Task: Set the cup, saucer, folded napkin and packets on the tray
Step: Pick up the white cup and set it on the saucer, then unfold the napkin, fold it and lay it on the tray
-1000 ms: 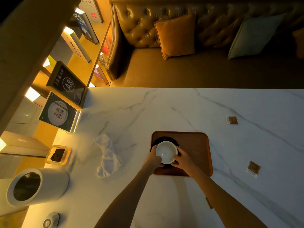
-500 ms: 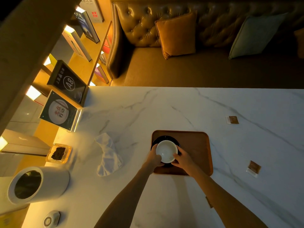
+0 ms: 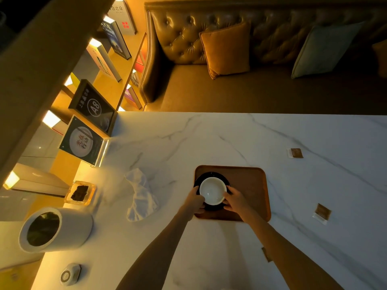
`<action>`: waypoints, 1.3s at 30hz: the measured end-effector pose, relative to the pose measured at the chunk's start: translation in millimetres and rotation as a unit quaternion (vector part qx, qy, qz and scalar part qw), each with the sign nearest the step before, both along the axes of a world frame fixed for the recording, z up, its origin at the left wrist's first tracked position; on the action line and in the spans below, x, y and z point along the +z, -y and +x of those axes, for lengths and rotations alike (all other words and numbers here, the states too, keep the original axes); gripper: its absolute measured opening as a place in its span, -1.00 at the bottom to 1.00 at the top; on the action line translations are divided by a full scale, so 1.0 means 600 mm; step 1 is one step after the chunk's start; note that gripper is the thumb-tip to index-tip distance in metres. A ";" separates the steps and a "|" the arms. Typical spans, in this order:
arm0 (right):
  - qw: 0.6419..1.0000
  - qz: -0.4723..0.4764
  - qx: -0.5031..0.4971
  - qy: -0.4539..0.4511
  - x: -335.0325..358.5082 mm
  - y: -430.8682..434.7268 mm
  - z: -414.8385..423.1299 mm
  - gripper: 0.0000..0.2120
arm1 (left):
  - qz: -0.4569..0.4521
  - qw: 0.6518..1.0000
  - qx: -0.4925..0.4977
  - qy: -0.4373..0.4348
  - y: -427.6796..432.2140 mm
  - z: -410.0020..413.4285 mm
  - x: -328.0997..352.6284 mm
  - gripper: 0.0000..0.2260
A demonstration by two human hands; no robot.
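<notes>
A white cup (image 3: 212, 191) stands on a black saucer (image 3: 211, 176) in the left part of a brown wooden tray (image 3: 249, 185) on the marble table. My left hand (image 3: 195, 198) grips the cup and saucer from the left, my right hand (image 3: 234, 199) from the right. A crumpled white napkin (image 3: 140, 195) lies on the table left of the tray. One brown packet (image 3: 295, 153) lies far right of the tray, another (image 3: 321, 212) right of it nearer me, and a third (image 3: 266, 254) peeks out beside my right forearm.
A white cylindrical container (image 3: 54, 229) lies on its side at the near left, with a glass ashtray (image 3: 80, 192) behind it and a small round device (image 3: 70, 274) in front. Sign stands (image 3: 83, 141) line the left edge. A leather sofa (image 3: 261, 59) with cushions stands beyond the table.
Both hands stay on the cup and saucer on the tray; almost nothing has moved apart from a slight shift of the view.
</notes>
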State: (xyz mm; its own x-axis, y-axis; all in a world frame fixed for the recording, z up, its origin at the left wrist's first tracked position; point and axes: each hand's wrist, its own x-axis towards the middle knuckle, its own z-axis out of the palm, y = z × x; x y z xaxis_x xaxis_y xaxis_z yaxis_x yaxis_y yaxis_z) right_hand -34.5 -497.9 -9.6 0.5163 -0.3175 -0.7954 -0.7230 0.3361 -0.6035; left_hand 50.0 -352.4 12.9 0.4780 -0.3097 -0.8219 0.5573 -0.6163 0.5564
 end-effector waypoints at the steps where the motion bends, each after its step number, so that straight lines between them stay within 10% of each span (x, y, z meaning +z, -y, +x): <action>1: 1.000 -0.014 0.006 0.002 0.007 0.002 -0.006 -0.55 | 0.007 1.000 -0.007 0.015 -0.004 -0.002 0.005 -0.48; 7: 0.966 -0.203 0.158 0.034 0.056 0.008 -0.073 -0.58 | 0.063 0.989 -0.068 0.112 -0.061 -0.033 0.035 -0.46; 16: 0.794 -0.464 0.392 -0.008 0.092 -0.009 -0.160 -0.41 | 0.201 0.928 -0.226 0.216 -0.146 -0.087 0.063 -0.48; 34: 0.683 -0.458 0.562 0.095 0.108 -0.230 0.094 -0.45 | 0.265 0.938 -0.097 0.199 -0.363 0.012 0.052 -0.51; 39: 0.707 -0.411 0.573 0.050 0.060 -0.301 0.189 -0.47 | 0.254 0.945 -0.056 0.198 -0.397 0.077 0.014 -0.55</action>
